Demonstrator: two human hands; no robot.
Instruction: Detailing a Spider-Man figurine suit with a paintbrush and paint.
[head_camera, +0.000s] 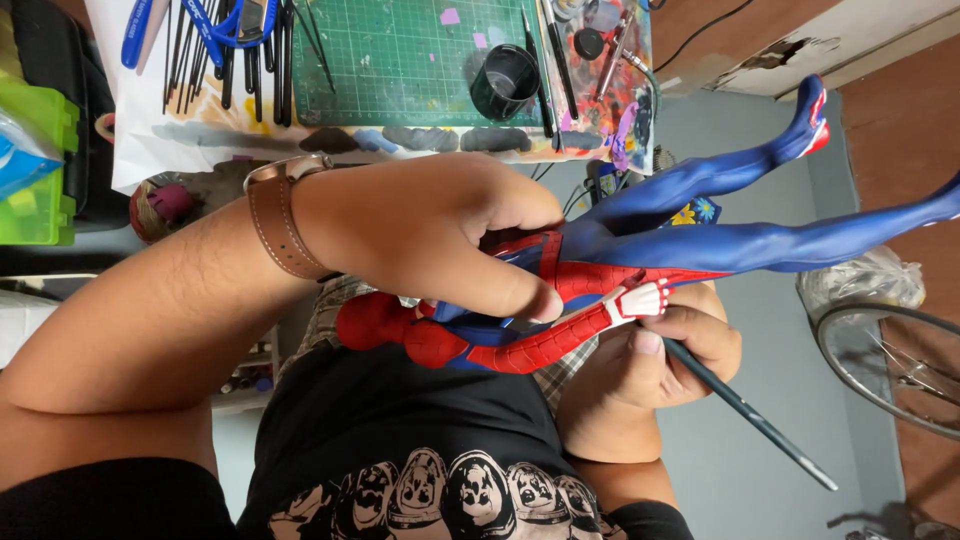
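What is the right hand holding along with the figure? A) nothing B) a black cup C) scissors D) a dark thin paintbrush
D: the right hand pinches a dark thin paintbrush that runs out toward the lower right, just under the red and blue action figure, which the left hand clasps at the torso from above. The black cup stands apart on the green cutting mat.
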